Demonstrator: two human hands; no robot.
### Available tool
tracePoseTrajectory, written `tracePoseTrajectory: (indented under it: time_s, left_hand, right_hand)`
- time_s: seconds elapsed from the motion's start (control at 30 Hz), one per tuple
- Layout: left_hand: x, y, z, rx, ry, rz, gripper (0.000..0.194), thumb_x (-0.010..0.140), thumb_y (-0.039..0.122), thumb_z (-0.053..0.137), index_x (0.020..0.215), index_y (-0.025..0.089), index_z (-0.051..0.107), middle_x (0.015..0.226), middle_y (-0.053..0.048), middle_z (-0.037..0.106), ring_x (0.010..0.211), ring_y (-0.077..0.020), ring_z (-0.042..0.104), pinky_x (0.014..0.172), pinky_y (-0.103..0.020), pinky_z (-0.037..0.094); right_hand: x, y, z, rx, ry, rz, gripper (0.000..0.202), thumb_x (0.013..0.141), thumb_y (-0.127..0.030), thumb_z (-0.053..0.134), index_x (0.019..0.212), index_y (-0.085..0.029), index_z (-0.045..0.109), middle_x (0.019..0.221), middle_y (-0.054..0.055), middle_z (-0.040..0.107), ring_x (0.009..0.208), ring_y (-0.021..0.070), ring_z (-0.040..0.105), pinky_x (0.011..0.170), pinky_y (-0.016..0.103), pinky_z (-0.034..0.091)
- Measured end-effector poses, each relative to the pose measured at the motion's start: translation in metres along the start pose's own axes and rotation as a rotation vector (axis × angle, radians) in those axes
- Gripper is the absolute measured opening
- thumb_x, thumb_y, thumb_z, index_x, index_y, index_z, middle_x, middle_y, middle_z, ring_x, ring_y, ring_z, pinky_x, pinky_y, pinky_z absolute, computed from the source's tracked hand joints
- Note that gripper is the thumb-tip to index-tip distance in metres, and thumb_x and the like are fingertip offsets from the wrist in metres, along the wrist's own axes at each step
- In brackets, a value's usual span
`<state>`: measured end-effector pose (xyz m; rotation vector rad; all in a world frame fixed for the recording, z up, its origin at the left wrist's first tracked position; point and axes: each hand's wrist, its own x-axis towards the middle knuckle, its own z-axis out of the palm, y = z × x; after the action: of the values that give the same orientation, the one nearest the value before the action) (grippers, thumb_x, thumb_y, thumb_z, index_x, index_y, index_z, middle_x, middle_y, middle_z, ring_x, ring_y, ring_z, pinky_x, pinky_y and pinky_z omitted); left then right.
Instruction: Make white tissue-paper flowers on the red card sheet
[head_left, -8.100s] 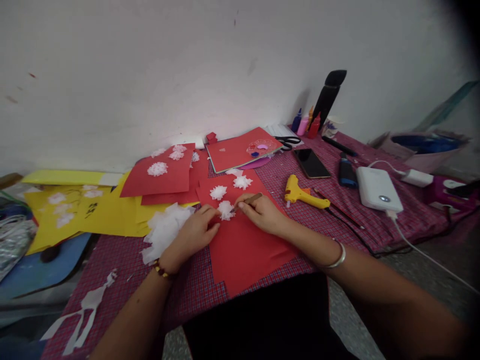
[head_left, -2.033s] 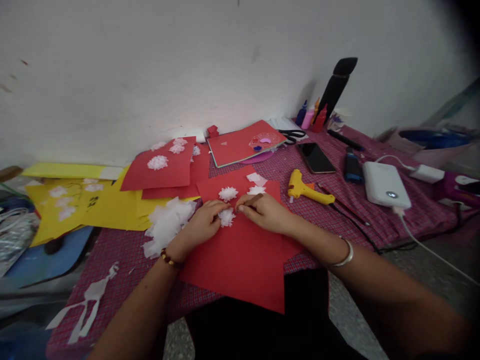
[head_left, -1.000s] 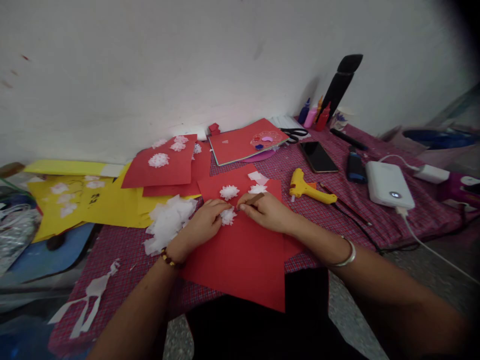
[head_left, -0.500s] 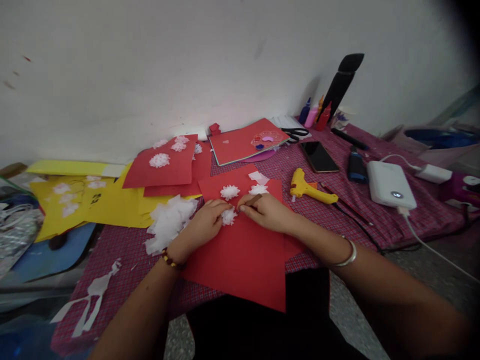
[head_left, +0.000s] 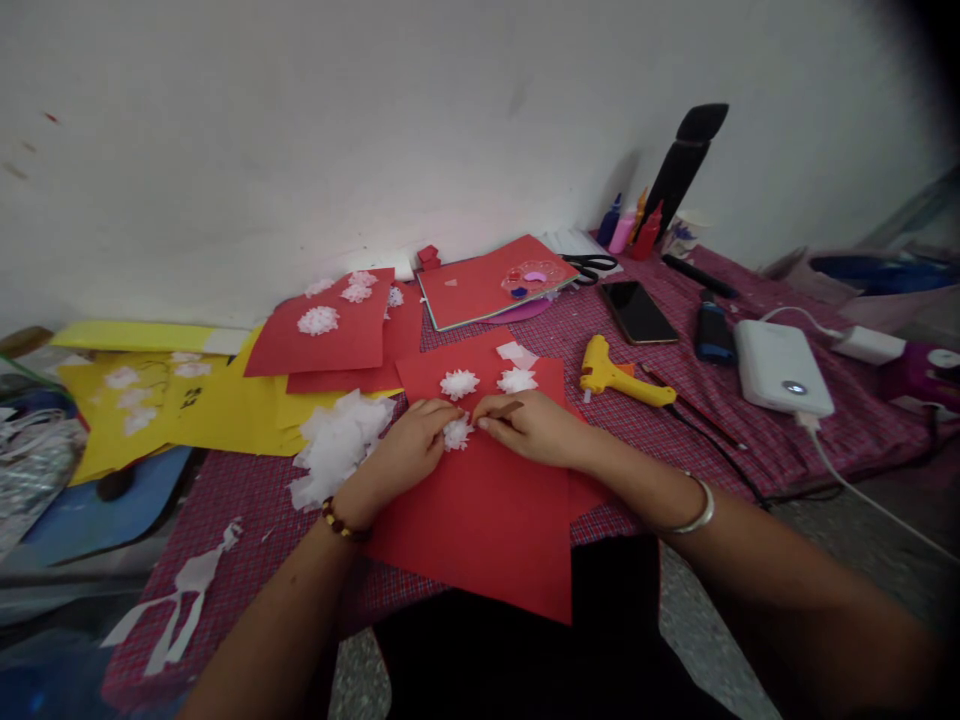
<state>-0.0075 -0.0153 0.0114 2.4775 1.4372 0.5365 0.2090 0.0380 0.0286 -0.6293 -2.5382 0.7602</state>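
A red paper sheet (head_left: 495, 520) lies in front of me, with white tissue-paper flowers on it. My left hand (head_left: 409, 440) has its fingertips pinched together at the left edge of the lowest flower (head_left: 457, 433). Just right of that flower, my right hand (head_left: 532, 428) is closed around a thin brown stick (head_left: 507, 412), whose tip points toward the flower. Higher up are another flower (head_left: 459, 384) and a third one (head_left: 517, 380), beside a loose white paper square (head_left: 516, 355). A pile of white tissue pieces (head_left: 341, 445) rests left of my left hand.
On the right lie a yellow glue gun (head_left: 619, 375), a red pencil (head_left: 701, 410), a phone (head_left: 637, 312) and a white power bank (head_left: 784, 368) with cables. Behind are a paint palette (head_left: 531, 280), scissors (head_left: 591, 266) and red decorated sheets (head_left: 322, 345). Yellow sheets (head_left: 217, 410) spread leftward.
My right hand has shifted very slightly, showing more of the upper right flower. The left hand keeps its place by the lowest flower.
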Motion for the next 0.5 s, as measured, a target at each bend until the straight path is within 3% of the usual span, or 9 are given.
tracePoseTrajectory:
  time_s: [0.5]
  left_hand:
    - [-0.0002,0.0018,-0.0015,0.016,-0.005,-0.003,0.042,0.082,0.002,0.041,0.117,0.015,0.059,0.114,-0.010,0.064,0.107,-0.0210,0.055,0.097,-0.041,0.045]
  right_hand:
    - [-0.0023,0.0011,0.0003,-0.012,-0.009,0.008,0.023,0.093,-0.020,0.045,0.101,-0.015,0.065,0.093,0.007,0.072,0.081,0.0168,0.065,0.075,0.027,0.046]
